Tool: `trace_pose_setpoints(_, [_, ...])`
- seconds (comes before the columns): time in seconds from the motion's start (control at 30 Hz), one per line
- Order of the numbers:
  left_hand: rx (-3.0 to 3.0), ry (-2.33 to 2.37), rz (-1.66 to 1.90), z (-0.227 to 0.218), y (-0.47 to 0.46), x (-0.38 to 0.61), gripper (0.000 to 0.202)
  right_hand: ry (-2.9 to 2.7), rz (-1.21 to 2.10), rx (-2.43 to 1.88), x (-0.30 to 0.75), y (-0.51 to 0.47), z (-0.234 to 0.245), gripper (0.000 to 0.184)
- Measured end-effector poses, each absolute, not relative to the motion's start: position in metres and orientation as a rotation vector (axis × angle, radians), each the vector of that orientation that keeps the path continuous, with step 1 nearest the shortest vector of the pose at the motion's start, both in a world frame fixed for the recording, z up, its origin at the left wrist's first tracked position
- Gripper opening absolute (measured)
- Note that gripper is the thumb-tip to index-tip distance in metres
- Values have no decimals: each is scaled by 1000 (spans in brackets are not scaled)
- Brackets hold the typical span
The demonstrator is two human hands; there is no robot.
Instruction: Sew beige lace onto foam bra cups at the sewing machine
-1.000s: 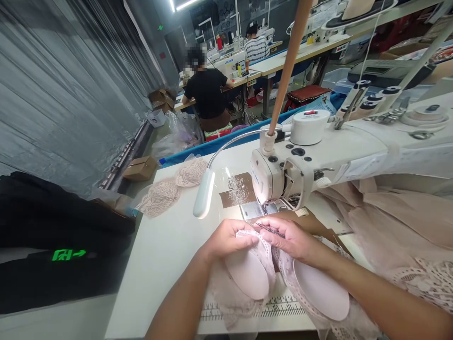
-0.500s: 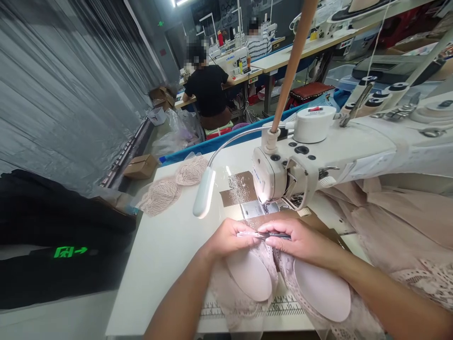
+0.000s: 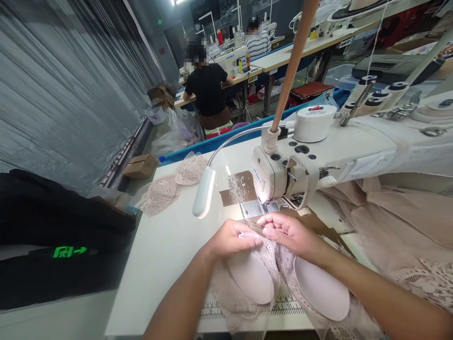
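Observation:
My left hand (image 3: 235, 240) pinches the top edge of a pale pink lace bra (image 3: 251, 278) between thumb and fingers. The bra's two smooth padded cups hang toward me over the table edge. Close beside it, my right hand (image 3: 288, 231) is closed, with the thin dark tip of what look like thread snips (image 3: 258, 225) showing at its fingertips; most of the tool is hidden in the palm. Both hands are just in front of the sewing machine's needle area (image 3: 264, 205), apart from it. The white sewing machine head (image 3: 271, 174) stands behind them.
Two lace cups (image 3: 161, 194) lie on the table's far left. A lamp (image 3: 204, 193) on a bendy arm hangs over the tabletop. Pink fabric (image 3: 399, 222) is heaped at right. A printed ruler (image 3: 215, 310) runs along the front edge. A person in black (image 3: 208, 89) sits ahead.
My right hand has turned and its fingers have curled in, so the dark tool is now mostly hidden. Its tip has shifted slightly up and away from the lace. My left hand keeps its hold.

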State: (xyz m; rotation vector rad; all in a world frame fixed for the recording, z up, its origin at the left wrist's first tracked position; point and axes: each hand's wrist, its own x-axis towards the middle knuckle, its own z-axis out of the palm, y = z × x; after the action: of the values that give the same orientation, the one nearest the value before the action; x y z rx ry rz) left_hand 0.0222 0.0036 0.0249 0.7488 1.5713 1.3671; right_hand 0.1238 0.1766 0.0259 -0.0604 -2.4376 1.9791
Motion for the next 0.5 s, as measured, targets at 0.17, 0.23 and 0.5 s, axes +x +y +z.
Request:
trace_pose_setpoints(0.17, [878,1611,1122,35,-10,10,28,-2621,1944,-19,120,178,26,24])
trace_pose_setpoints(0.23, [893,1644,985,41,-22,0,28,-2690,1798,-42,121,182,29,25])
trace_pose_setpoints(0.5, [788,1711,1148,52,-33,-7,24,-2609,2046,112,122,175,30,30])
